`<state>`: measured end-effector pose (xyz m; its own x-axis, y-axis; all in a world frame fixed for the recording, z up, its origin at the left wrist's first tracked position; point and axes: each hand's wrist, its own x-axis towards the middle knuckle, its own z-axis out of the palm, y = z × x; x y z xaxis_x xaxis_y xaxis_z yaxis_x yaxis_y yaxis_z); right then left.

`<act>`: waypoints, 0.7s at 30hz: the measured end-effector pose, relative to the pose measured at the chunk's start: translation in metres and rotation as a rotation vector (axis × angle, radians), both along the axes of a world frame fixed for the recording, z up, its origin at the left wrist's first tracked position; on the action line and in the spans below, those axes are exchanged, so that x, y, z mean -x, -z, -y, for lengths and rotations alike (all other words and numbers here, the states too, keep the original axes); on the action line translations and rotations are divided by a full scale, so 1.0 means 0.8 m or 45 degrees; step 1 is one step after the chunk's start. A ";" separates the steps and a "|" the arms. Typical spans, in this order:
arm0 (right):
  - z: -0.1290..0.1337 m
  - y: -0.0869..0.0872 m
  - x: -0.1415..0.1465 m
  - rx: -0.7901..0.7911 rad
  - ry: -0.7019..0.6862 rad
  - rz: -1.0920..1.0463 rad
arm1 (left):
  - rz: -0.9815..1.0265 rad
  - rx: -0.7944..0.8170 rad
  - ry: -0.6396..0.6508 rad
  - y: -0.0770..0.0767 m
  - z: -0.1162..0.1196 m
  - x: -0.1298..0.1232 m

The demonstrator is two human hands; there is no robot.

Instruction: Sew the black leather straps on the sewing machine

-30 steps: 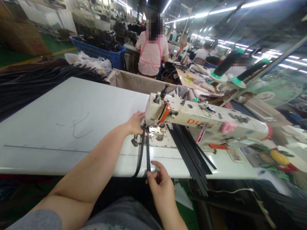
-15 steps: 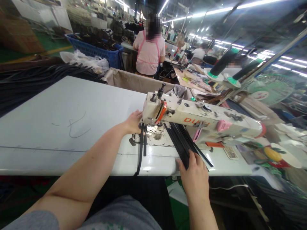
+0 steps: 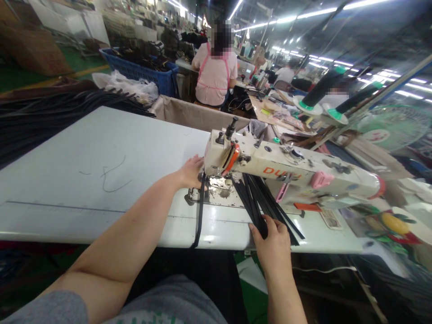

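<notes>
My left hand (image 3: 191, 173) rests at the needle end of a white sewing machine (image 3: 259, 164). Its fingers are stretched out and partly hidden behind the machine head. A long narrow black strip (image 3: 200, 216) runs from beside that hand down to the table's front edge. A shorter black piece (image 3: 207, 193) shows by the presser foot. To the right, my right hand (image 3: 274, 236) is closed on a few black strips (image 3: 254, 209) over the front of the table. More black strips (image 3: 275, 204) lie fanned out beside it, under the machine arm.
The white table (image 3: 67, 180) carries pen marks and a ruled line. Black strips (image 3: 50, 112) are heaped at the far left. Behind stand a blue basket (image 3: 135, 69) and a seated person (image 3: 216, 76). Thread cones (image 3: 312, 92) and a fan (image 3: 388, 130) are at the right.
The shorter black piece by the presser foot now reaches less far toward me. My right hand's strips have separated from the others, which have spread out to the right. The view has shifted slightly.
</notes>
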<state>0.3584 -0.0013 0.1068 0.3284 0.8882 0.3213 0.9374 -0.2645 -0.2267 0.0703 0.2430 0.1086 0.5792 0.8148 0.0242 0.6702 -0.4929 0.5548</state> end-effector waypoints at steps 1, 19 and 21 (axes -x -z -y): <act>0.000 0.000 0.000 0.001 -0.016 -0.020 | -0.018 0.012 0.000 -0.001 0.000 0.000; -0.003 -0.001 0.019 -0.045 -0.150 0.218 | 0.096 -0.013 -0.025 0.015 -0.020 0.019; -0.003 -0.003 0.026 -0.023 -0.165 0.358 | 0.145 0.002 -0.004 0.011 -0.024 0.026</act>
<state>0.3377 0.0008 0.1095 0.1089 0.9101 0.3998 0.9896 -0.1373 0.0429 0.0493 0.2620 0.0994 0.5700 0.8169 0.0882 0.6046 -0.4897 0.6281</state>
